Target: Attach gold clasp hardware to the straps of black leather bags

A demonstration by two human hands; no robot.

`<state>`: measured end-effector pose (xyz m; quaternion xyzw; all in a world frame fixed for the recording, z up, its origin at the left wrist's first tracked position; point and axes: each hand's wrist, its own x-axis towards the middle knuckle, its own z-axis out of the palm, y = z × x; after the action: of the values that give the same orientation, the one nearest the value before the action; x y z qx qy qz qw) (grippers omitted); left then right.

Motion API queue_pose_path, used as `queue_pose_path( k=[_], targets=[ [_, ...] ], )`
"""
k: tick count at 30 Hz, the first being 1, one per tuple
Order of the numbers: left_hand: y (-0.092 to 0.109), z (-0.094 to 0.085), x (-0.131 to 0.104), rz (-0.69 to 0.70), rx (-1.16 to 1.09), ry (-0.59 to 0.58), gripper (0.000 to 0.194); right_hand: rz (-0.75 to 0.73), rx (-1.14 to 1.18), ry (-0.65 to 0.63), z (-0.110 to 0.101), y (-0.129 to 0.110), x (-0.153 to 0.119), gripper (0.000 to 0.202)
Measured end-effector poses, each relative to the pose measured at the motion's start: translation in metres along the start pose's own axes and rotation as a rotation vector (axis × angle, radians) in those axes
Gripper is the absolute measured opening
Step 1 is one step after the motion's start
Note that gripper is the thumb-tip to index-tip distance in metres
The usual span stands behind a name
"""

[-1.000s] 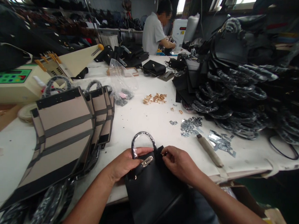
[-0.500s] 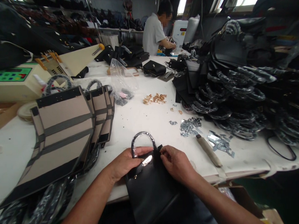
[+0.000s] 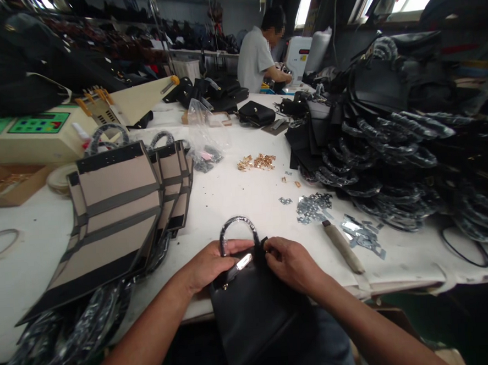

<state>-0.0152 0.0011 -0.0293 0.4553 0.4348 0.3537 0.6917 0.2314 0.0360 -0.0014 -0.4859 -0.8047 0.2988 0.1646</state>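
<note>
A black bag panel (image 3: 256, 314) hangs over the table's front edge, its plastic-wrapped handle (image 3: 238, 220) standing up at the top. My left hand (image 3: 211, 264) grips the panel's upper left beside the handle, thumb in front, near a shiny metal plate (image 3: 244, 261). At the upper right corner, the fingers of my right hand (image 3: 288, 262) pinch the black edge; any small part between them is hidden. A small gold fitting (image 3: 225, 286) shows below my left thumb.
Gold fittings (image 3: 257, 162), grey metal plates (image 3: 314, 207) and a wrapped bar (image 3: 343, 248) lie beyond my hands. Open panels (image 3: 117, 179) stand left; black bags with wrapped handles (image 3: 374, 141) are piled right. A person (image 3: 255, 58) works at the back.
The view has shifted slightly left, so the scene sits a little further right. Both hands keep nearly the same hold on the bag panel.
</note>
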Motion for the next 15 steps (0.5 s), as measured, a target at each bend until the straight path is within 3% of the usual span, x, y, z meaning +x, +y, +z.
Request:
queue_pose_path(
  k=[15],
  targets=[
    [-0.0032,0.0019,-0.0047,0.013,-0.056,-0.018,0.047,0.049,-0.08,-0.006,-0.0001,-0.0053,0.0002,0.015]
  ],
)
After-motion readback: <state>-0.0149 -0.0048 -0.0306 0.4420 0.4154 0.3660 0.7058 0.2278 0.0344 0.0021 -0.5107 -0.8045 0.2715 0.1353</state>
